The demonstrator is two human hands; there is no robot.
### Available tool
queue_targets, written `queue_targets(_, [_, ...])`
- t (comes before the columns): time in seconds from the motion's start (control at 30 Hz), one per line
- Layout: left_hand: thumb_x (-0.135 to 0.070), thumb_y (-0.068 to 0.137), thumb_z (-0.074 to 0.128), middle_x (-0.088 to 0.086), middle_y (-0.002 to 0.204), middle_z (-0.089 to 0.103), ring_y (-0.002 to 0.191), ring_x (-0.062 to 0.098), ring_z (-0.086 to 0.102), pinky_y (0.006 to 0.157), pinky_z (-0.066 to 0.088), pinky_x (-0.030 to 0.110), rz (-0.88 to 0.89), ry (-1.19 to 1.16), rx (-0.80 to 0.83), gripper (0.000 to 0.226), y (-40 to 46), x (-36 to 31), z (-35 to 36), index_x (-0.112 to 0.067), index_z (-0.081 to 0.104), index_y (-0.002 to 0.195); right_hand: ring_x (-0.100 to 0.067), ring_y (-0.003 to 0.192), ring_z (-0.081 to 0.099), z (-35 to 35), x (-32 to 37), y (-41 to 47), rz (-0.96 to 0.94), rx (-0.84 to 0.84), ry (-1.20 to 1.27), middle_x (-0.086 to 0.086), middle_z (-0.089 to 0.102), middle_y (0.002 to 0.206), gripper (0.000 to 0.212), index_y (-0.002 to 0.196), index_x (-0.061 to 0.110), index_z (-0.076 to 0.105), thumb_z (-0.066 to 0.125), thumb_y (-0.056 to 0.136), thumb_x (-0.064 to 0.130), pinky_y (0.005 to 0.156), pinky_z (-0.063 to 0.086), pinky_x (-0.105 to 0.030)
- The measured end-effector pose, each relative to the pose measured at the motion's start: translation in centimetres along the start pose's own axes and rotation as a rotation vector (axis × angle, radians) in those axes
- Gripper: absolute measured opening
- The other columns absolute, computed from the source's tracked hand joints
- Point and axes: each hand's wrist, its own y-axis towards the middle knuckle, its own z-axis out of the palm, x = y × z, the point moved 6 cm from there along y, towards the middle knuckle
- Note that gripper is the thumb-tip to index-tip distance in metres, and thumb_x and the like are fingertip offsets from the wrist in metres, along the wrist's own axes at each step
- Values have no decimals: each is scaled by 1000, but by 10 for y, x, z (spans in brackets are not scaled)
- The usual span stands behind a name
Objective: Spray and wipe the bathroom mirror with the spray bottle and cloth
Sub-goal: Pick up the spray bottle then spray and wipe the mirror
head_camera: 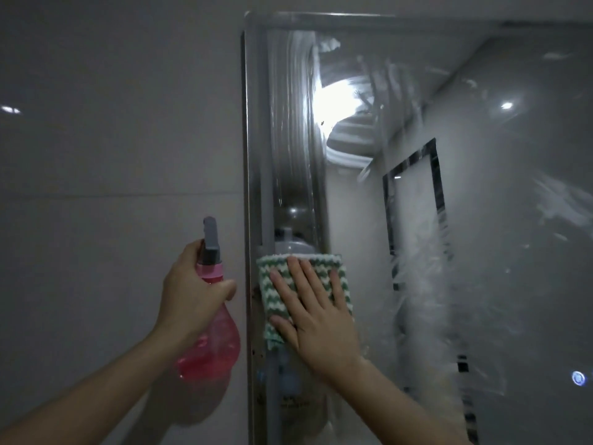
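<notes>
Head view: cloth lies flat under right hand's fingers.

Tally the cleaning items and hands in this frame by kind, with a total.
Spray bottle: 1, pink, gripped by the left hand
Cloth: 1, green and white, pressed to the mirror by the right hand
Hands: 2
Total: 4

My left hand is raised, forearm angling up from the lower left corner, fingers curled round the neck of the spray bottle, thumb across its front; my right hand lies flat, fingers straight and slightly spread, palm pressing the cloth; its forearm comes up from the lower right.
</notes>
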Motion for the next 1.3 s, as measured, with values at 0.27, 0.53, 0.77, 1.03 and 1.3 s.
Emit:
queue_targets(0.27, [1, 71, 66, -7, 81, 50, 66, 7, 46, 53, 35, 22, 172, -19, -66, 40, 102, -93, 1, -18, 49, 101, -14, 143, -18, -53, -78, 189, 117, -28, 14, 0, -15, 158, 60, 146, 33, -14, 14, 98, 55, 113, -20, -44])
queue_targets(0.53, [0, 61, 66, 5, 67, 55, 61, 22, 51, 56, 41, 27, 219, 26, -49, 18, 174, -151, -5, -12, 54, 66, -16, 145, -12, -95, -143, 321, 213, -25, 55, 0, -11, 159, 60, 151, 30, -2, 17, 99, 54, 112, -16, -47])
queue_targets(0.77, [1, 66, 63, 2, 68, 50, 59, 18, 47, 51, 38, 24, 187, -4, 21, 17, 191, -157, -2, -10, 51, 70, -18, 146, -9, -113, -161, 375, 204, -36, 47, -2, -9, 159, 62, 152, 29, 0, 18, 98, 55, 115, -13, -49])
queue_targets(1.03, [1, 63, 64, 7, 83, 54, 69, 21, 51, 56, 42, 28, 137, -16, 37, 37, 166, -121, 3, -7, 55, 97, -17, 145, -12, -102, -156, 335, 137, -21, 24, -2, -11, 159, 61, 151, 30, -4, 15, 99, 55, 113, -16, -46])
queue_targets(1.3, [-3, 71, 67, 0, 92, 53, 78, 18, 54, 59, 38, 22, 165, 98, -32, 40, 92, -92, 0, -17, 47, 103, -14, 143, -20, -79, -153, 208, 158, 57, 29, 0, -19, 157, 61, 149, 31, -13, 13, 99, 55, 109, -21, -42])
